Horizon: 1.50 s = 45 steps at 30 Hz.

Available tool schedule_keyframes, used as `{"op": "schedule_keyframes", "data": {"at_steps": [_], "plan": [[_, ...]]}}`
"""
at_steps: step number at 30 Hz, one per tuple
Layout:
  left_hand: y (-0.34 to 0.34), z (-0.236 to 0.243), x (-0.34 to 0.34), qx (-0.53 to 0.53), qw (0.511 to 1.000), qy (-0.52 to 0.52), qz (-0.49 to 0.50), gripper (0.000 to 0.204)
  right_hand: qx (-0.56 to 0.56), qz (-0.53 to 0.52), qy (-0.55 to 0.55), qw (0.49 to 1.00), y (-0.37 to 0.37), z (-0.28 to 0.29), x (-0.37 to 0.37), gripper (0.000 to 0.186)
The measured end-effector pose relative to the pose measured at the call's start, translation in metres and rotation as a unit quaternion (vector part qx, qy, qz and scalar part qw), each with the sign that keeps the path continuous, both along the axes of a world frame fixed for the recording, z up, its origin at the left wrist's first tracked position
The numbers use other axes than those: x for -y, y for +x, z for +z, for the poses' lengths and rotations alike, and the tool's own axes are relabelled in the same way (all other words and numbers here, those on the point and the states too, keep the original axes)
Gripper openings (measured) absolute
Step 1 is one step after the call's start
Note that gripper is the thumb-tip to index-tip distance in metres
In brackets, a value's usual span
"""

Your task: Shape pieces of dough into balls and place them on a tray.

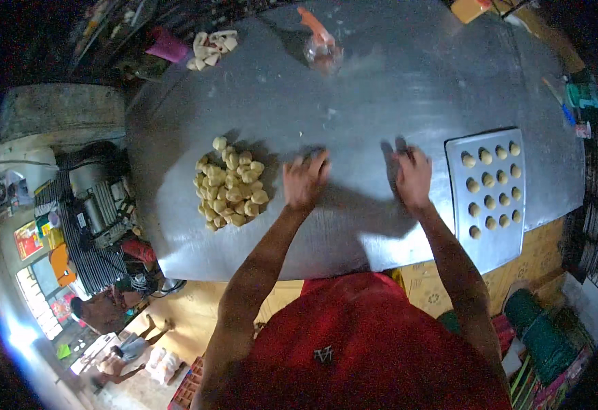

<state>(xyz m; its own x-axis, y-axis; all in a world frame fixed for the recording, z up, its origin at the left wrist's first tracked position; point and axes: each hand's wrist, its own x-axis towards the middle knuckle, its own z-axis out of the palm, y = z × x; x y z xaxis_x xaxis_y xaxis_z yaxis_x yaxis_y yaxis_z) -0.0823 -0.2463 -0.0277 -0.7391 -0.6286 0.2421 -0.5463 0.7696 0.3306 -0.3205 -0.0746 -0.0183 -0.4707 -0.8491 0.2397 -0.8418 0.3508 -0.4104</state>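
Note:
My left hand [304,180] hovers at or on the grey metal table [354,89], palm down. Its fingers are slightly bent and apart. Just left of it lies a heap of pale dough pieces [230,186]. Farther right, my right hand [414,176] is also palm down, fingers loosely curved and apart. No object shows in either hand, though both palms are hidden. Beside the right hand rests a metal baking tray [494,242] holding several small round dough balls [488,180] in rows.
At the far edge sits a clear plastic bag with an orange end [322,49]. Whitish dough strips [211,49] lie far left, near a pink bag [167,45]. A machine [101,205] stands left of the table. Two people [125,352] are on the floor at lower left.

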Motion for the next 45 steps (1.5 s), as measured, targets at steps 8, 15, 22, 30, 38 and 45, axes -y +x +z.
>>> {"op": "schedule_keyframes", "data": {"at_steps": [8,15,22,30,38,45], "plan": [[-0.016,-0.005,0.011,-0.045,0.992,0.121,0.001,0.04,0.196,0.049,-0.112,0.973,0.016,0.0,0.012,0.024],[-0.039,-0.011,0.029,-0.013,0.999,0.04,-0.015,0.031,0.018,-0.058,-0.02,0.998,-0.01,-0.012,0.041,0.031],[-0.038,-0.011,-0.015,-0.091,0.992,0.062,-0.061,0.024,0.136,-0.021,-0.057,0.989,0.037,-0.01,-0.006,0.034],[0.013,0.024,-0.082,-0.085,0.977,0.176,0.088,0.034,0.297,-0.059,-0.197,0.932,0.029,0.016,-0.114,0.018],[-0.177,0.062,-0.34,-0.025,0.881,0.455,-0.128,0.037,0.234,-0.175,-0.092,0.952,-0.056,0.082,-0.338,0.028],[-0.233,0.058,-0.4,0.037,0.93,0.25,-0.266,0.058,0.143,-0.162,-0.043,0.975,-0.098,0.076,-0.368,0.034]]}}
